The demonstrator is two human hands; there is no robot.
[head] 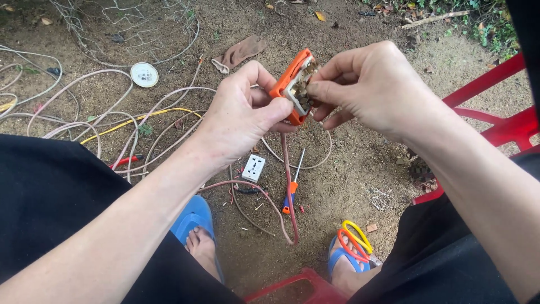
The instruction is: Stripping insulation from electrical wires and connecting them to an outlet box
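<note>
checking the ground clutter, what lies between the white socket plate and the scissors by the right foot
In the head view, between the white socket plate and the scissors lie an orange-handled screwdriver and a pinkish cable, on bare dirt.

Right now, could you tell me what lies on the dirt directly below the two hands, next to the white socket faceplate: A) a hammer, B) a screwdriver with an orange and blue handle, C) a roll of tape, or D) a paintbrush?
B: a screwdriver with an orange and blue handle lies on the ground just right of the white socket faceplate, below the left hand and right hand holding the orange socket housing.
</note>
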